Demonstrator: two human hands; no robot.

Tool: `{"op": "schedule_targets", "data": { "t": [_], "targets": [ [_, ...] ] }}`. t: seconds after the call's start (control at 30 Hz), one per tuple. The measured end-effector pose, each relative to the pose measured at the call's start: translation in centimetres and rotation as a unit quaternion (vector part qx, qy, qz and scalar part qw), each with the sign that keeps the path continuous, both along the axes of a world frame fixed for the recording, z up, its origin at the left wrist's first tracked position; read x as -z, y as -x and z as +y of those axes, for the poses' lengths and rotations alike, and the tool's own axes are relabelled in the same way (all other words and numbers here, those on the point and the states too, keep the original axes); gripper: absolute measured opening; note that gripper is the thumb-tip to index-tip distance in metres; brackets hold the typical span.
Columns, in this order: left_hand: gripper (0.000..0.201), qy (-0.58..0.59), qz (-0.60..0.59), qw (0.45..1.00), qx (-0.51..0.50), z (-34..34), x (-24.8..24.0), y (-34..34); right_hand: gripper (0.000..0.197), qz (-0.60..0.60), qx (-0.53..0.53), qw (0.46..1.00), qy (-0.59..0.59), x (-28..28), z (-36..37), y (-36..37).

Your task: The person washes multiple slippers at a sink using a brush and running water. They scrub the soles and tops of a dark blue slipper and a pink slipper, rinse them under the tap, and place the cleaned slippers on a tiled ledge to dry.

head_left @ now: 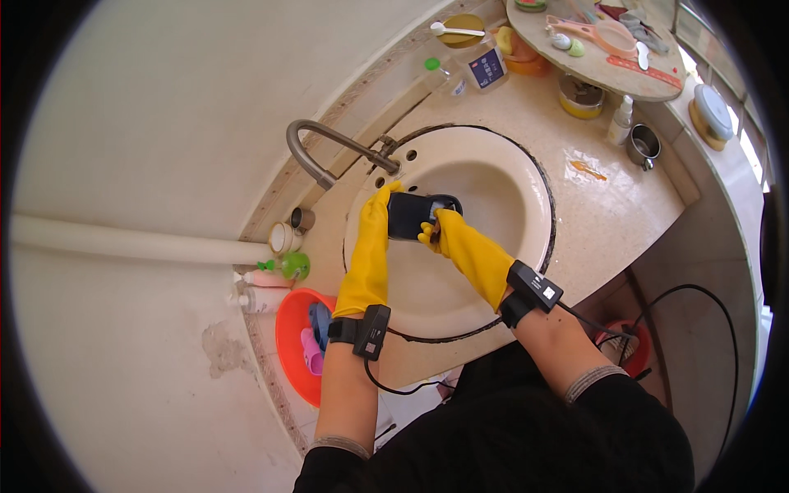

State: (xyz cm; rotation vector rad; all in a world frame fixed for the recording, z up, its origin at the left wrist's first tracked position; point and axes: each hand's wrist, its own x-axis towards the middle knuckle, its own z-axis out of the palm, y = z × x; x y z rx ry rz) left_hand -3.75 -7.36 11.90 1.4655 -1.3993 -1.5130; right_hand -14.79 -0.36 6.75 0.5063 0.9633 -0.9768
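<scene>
Over the cream wash basin [530, 193] I hold a dark slipper [407, 215], its flat broad part to the left and a rounded end to the right. My left hand [376, 220], in a yellow rubber glove, grips the slipper's left edge, fingers partly hidden behind it. My right hand [449, 237], also gloved in yellow, has its fingers curled closed against the slipper's right part. A small greyish thing shows by those fingers; what it is I cannot make out. The curved metal faucet [308, 131] stands at the basin's back left, its spout turned aside.
An orange-red tub [288, 353] with blue and pink slippers sits below at left. On the counter are a clear bottle [448, 76], a spray bottle [621, 119], a metal cup [643, 146] and a round board [542, 37] with utensils. Cables hang from both wrist devices.
</scene>
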Motion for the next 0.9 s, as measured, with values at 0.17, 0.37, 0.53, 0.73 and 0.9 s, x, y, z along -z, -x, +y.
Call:
{"op": "schedule_targets", "data": {
  "t": [0.17,0.37,0.53,0.73,0.9],
  "targets": [
    [0.031,-0.008,0.004,1.0,-0.005,-0.1,0.2,-0.2,0.029,0.025,0.006,0.992,0.124,-2.3,3.0,-2.3],
    [0.031,0.017,0.004,1.0,0.011,-0.1,0.6,0.0,0.03,-0.027,0.012,0.999,-0.02,0.8,-1.2,0.4],
    [0.031,0.041,-0.008,0.999,0.034,0.0,0.0,0.6,0.031,-0.018,-0.029,0.998,-0.055,3.5,0.0,-1.1],
    [0.031,0.118,-0.032,0.985,0.121,-0.8,-0.8,2.1,0.037,-0.079,0.062,0.991,0.093,-1.8,4.4,-2.9],
    [0.033,0.034,-0.068,0.995,0.057,-1.1,-1.6,3.0,0.036,-0.041,0.006,0.991,0.127,-3.7,6.1,-2.4]
  ]
}}
